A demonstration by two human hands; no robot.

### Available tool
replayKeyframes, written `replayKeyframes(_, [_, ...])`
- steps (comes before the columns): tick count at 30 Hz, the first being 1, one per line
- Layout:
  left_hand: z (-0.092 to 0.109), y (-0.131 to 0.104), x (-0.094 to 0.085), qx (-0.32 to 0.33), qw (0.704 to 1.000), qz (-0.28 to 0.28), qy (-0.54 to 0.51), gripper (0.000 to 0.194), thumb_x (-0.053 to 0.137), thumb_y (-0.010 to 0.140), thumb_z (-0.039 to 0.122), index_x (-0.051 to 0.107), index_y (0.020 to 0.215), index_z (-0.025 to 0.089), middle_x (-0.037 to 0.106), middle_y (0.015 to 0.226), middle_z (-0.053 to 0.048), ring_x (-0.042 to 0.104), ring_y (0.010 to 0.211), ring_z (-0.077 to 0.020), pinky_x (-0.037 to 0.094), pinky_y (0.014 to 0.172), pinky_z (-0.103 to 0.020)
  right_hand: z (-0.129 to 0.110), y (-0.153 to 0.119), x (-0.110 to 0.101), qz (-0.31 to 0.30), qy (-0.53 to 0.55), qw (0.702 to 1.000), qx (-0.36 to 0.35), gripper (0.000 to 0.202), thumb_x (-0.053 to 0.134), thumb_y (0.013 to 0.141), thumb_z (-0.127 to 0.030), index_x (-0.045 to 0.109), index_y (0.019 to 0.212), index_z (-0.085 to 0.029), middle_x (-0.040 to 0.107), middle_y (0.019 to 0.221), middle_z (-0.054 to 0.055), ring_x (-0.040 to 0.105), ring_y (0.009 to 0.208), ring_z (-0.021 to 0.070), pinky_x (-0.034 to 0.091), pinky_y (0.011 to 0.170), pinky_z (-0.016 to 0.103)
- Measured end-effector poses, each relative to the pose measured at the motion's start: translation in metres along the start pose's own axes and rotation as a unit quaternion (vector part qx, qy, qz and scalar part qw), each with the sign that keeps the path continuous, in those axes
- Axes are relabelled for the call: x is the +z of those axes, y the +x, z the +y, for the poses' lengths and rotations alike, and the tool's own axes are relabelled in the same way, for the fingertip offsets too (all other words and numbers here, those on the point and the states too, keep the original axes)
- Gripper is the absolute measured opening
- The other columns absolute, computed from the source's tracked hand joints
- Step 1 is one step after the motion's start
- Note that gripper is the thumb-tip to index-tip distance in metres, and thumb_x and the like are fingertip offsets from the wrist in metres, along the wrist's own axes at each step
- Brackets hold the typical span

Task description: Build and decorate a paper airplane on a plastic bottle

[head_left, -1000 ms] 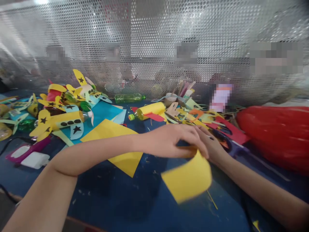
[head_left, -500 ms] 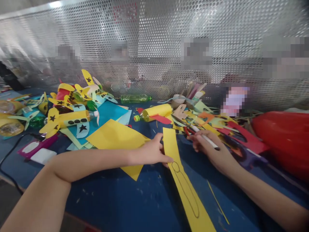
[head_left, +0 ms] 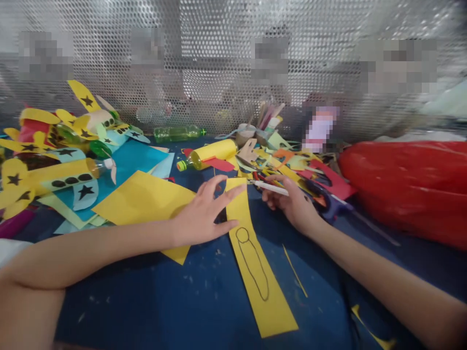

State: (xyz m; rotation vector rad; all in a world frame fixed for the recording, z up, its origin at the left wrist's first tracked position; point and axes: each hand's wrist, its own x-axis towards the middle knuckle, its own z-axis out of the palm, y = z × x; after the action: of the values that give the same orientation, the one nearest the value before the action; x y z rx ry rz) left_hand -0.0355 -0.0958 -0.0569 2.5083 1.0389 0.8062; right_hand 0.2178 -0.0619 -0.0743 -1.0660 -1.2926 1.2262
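Observation:
A long yellow paper strip point(head_left: 257, 277) lies on the blue table, with a small circle and a long rounded shape drawn on it in dark line. My left hand point(head_left: 209, 206) rests at the strip's upper left edge, fingers spread, two of them over the paper. To the right of the strip's top, my right hand point(head_left: 292, 201) holds a white marker point(head_left: 272, 188), its tip pointing left. A larger yellow sheet point(head_left: 142, 197) lies partly beneath my left forearm.
Decorated bottle planes point(head_left: 69, 175) crowd the left. A yellow-wrapped bottle point(head_left: 215, 153), green bottle point(head_left: 178, 133), and paper scraps lie behind my hands. Purple-handled scissors point(head_left: 333, 206) and a red bag point(head_left: 408, 187) are at right. Behind stands a perforated metal screen point(head_left: 207, 63).
The strip now lies lower on the table, its near end in view. My left hand's fingers have spread over it. The marker has turned to point left. The view has shifted right.

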Motion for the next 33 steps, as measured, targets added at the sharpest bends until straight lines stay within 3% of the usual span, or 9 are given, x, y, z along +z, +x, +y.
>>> replayKeyframes(2, [-0.002,-0.003,-0.003,0.044,0.997,-0.012,0.068,0.042,0.059,0.092,0.039,0.060,0.129,0.020,0.027,0.151,-0.017,0.028,0.141,-0.0380,0.030,0.114,-0.058,0.001,0.001,0.000,0.012,0.007,1.000,0.004,0.031,0.068,0.076,-0.050,0.053,0.087,-0.025,0.058,0.059,-0.003,0.047,0.050,0.0133,0.035,0.046,0.026])
replayKeyframes(4, [-0.005,-0.006,-0.004,0.070,0.993,-0.022,0.094,0.037,0.055,0.093,0.044,0.065,0.121,0.021,0.020,0.156,-0.014,0.019,0.145,-0.0392,0.026,0.115,-0.058,0.001,0.002,0.000,0.019,0.007,1.000,0.000,0.026,0.072,0.073,-0.039,0.051,0.081,-0.025,0.053,0.057,-0.004,0.044,0.049,0.0118,0.033,0.046,0.025])
replayKeyframes(9, [-0.004,-0.015,-0.004,0.089,0.989,-0.026,0.113,0.045,0.050,0.095,0.051,0.059,0.134,0.030,0.001,0.165,-0.005,0.007,0.149,-0.0410,0.018,0.117,-0.062,-0.003,0.003,-0.001,0.036,0.034,0.999,-0.012,0.029,0.068,0.076,-0.042,0.046,0.070,-0.024,0.042,0.054,-0.005,0.038,0.050,0.0115,0.029,0.046,0.024])
replayKeyframes(11, [0.002,-0.019,-0.003,0.098,0.988,-0.052,0.106,0.048,0.048,0.095,0.053,0.054,0.138,0.034,0.007,0.165,-0.006,0.006,0.149,-0.0414,0.015,0.116,-0.064,-0.006,0.002,-0.001,0.043,0.041,0.998,-0.013,0.028,0.064,0.078,-0.046,0.046,0.071,-0.025,0.038,0.053,-0.005,0.036,0.049,0.0123,0.029,0.045,0.025])
replayKeyframes(13, [0.008,-0.024,-0.002,0.089,0.985,-0.113,0.093,0.050,0.046,0.095,0.056,0.049,0.142,0.038,0.019,0.163,-0.007,0.008,0.149,-0.0423,0.016,0.114,-0.068,-0.007,0.000,0.000,0.037,0.040,0.998,-0.013,0.024,0.062,0.078,-0.045,0.049,0.075,-0.026,0.040,0.053,-0.005,0.036,0.048,0.0131,0.029,0.046,0.026])
replayKeyframes(15, [0.013,-0.028,-0.001,0.071,0.979,-0.171,0.079,0.054,0.047,0.093,0.062,0.046,0.143,0.043,0.021,0.162,-0.007,0.009,0.148,-0.0448,0.017,0.111,-0.071,-0.008,-0.004,0.003,0.005,0.023,1.000,-0.014,0.021,0.065,0.076,-0.041,0.052,0.075,-0.025,0.046,0.053,-0.004,0.041,0.050,0.0134,0.031,0.048,0.027])
replayKeyframes(19, [0.016,-0.030,0.003,0.052,0.968,-0.238,0.052,0.059,0.048,0.087,0.072,0.043,0.141,0.050,0.004,0.166,-0.005,0.004,0.147,-0.0485,0.013,0.110,-0.073,-0.004,-0.013,0.009,-0.094,-0.030,0.995,-0.024,0.028,0.068,0.080,-0.040,0.052,0.064,-0.022,0.053,0.051,-0.004,0.046,0.050,0.0119,0.035,0.054,0.027])
replayKeyframes(25, [0.015,-0.027,0.004,0.050,0.967,-0.246,0.046,0.058,0.046,0.088,0.072,0.040,0.142,0.051,0.001,0.166,-0.003,0.003,0.148,-0.0459,0.011,0.112,-0.071,-0.002,-0.017,0.012,-0.138,-0.058,0.989,0.009,0.037,0.073,0.079,-0.042,0.045,0.064,-0.022,0.049,0.044,-0.009,0.038,0.037,0.0070,0.027,0.044,0.023])
replayKeyframes(33, [0.015,-0.028,0.006,0.048,0.968,-0.242,0.045,0.058,0.047,0.087,0.071,0.042,0.141,0.051,0.003,0.166,-0.004,0.002,0.148,-0.0465,0.011,0.111,-0.072,-0.004,-0.017,0.012,-0.173,-0.083,0.981,0.017,0.039,0.073,0.079,-0.044,0.045,0.062,-0.022,0.053,0.043,-0.007,0.044,0.040,0.0082,0.033,0.045,0.023])
